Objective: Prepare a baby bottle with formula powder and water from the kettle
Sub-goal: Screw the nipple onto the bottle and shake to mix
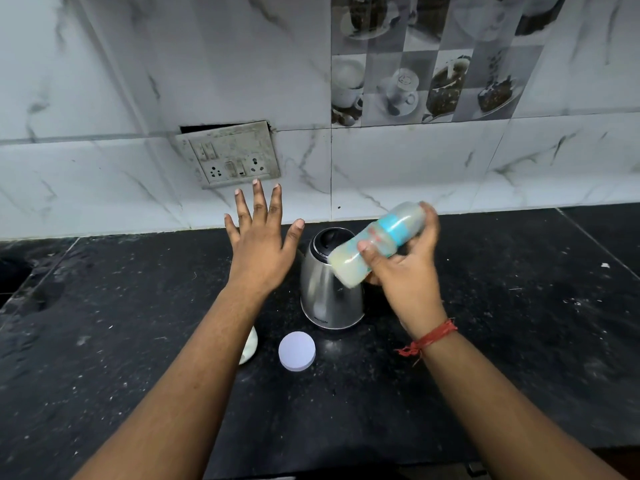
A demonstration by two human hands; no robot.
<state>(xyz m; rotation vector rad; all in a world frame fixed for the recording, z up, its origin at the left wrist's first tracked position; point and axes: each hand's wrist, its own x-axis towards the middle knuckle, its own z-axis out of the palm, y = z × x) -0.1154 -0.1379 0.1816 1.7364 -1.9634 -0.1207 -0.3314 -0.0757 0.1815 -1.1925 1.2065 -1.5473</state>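
**Milky bottle tipped sideways above the kettle**

Steel is the landmark here: a shiny stainless-steel electric kettle with a black lid [330, 280] stands on a black speckled stone counter [502, 323], close to the white marble-patterned wall tiles.

Directly above and to the right of the kettle, the person's right hand [405, 268] grasps a clear plastic baby bottle with a blue band, cloudy with pale milky liquid [377, 242]. Fingers and thumb wrap round its middle. The bottle lies nearly on its side, its long axis slanting from lower left, over the kettle's shoulder, to upper right toward the wall. Its outline is smeared, so it is likely being shaken to mix the formula. Which end carries the teat, I cannot tell.

To the left of the kettle and raised off the counter, the left hand [261, 242] is released, fingers spread wide, holding nothing. It is apart from the bottle but near, so it could reach across to steady it.

In front of the kettle lies a round white plastic lid [297, 350]. A pale object beside it is mostly hidden by the left forearm.
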